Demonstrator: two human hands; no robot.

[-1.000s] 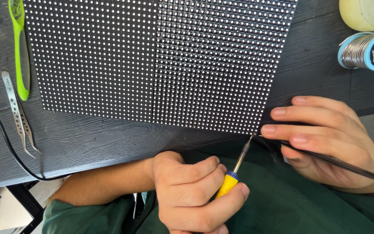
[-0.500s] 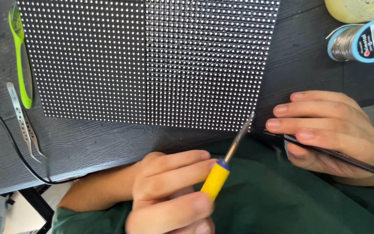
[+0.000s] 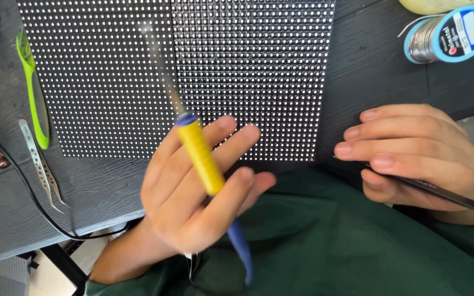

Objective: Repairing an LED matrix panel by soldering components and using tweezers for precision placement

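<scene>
We see the LED panel (image 3: 193,71) lying on the table (image 3: 379,71), tweezers (image 3: 39,164) at its left and solder spool (image 3: 448,34) at its right. Our left hand (image 3: 193,192) and right hand (image 3: 412,153) sit at the panel's near edge.

left hand (image 3: 193,192) gripping soldering iron (image 3: 201,161), LED panel (image 3: 193,71)

Left hand (image 3: 193,192) raised, fingers loose; right hand (image 3: 418,153) flat
</scene>
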